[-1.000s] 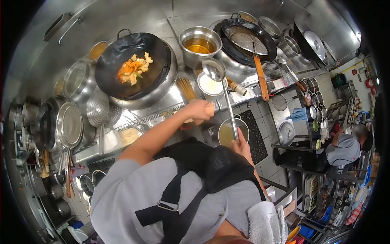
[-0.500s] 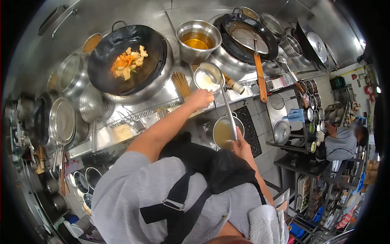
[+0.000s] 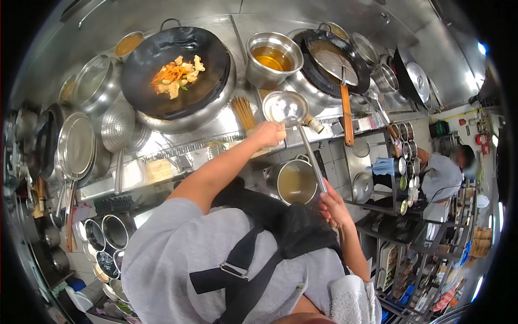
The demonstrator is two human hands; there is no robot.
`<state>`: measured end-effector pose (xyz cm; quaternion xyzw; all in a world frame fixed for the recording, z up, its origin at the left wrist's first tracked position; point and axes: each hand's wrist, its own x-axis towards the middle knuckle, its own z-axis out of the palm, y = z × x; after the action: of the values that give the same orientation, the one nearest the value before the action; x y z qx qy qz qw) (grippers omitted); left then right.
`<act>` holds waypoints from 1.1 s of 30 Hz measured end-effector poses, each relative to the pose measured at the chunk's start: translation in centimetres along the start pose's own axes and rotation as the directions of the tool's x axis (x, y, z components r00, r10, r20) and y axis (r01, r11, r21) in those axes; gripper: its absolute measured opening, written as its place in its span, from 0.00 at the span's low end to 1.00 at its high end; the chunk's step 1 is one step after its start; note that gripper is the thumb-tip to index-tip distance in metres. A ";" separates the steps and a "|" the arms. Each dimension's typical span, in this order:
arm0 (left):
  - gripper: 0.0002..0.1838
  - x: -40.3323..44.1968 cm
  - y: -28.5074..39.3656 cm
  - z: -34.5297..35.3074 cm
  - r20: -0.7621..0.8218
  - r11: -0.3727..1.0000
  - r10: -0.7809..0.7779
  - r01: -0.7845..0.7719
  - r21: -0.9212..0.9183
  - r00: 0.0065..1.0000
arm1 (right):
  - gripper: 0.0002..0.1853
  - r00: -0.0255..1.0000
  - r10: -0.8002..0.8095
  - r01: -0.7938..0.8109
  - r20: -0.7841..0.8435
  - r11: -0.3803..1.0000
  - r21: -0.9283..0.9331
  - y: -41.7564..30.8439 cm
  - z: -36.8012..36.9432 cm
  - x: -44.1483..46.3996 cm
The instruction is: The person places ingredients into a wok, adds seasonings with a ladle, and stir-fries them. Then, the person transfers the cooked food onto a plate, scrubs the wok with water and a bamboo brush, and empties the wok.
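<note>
My right hand [image 3: 333, 205] is wrapped around the handle of a long metal ladle [image 3: 309, 148]. The ladle's round bowl is up over a small container, whose whitish contents showed earlier and are now mostly covered. My left hand [image 3: 268, 135] is closed beside that container, and what its fingers hold is hidden. Left of it lies a bamboo brush [image 3: 245, 113]. Beyond, a black wok [image 3: 135, 78] holds cooked pieces with orange shreds [image 3: 178, 76]. A metal pot [image 3: 268, 80] of amber liquid stands behind the ladle. Below the ladle handle is a deep pot [image 3: 298, 183] of cloudy liquid.
To the right, a wire skimmer [image 3: 346, 108] with a wooden handle rests on a second wok [image 3: 318, 65]. A perforated ladle [image 3: 117, 127] and several strainers [image 3: 76, 146] line the left side. Another person [image 3: 441, 178] stands by shelving at the right.
The ladle bowl has shifted right and now covers more of the small container. My right hand has moved down and right with its handle. My left hand stays closed in nearly the same place.
</note>
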<state>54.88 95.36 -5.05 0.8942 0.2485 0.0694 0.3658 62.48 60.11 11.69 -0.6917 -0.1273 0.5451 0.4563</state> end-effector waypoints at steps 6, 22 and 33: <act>0.33 -9.0 -3.2 -5.3 0.149 0.815 0.010 0.078 -0.574 0.989 | 0.28 0.962 0.086 -0.190 0.258 0.891 0.413 -1.8 2.8 -0.9; 0.48 -52.3 -12.5 -26.2 -0.244 -0.027 -0.403 -0.278 -0.960 0.882 | 0.18 0.485 0.022 -0.456 0.874 0.859 0.232 -24.3 48.1 18.6; 0.47 -69.8 -18.5 -24.7 -0.656 0.098 -0.612 -0.781 -0.617 0.442 | 0.12 0.473 0.146 -0.528 0.869 0.837 0.147 -32.6 81.9 30.8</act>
<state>-20.48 87.39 4.10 0.2098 0.2034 0.6984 0.6533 13.19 139.15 18.03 -0.2528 -0.0716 0.8990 0.3503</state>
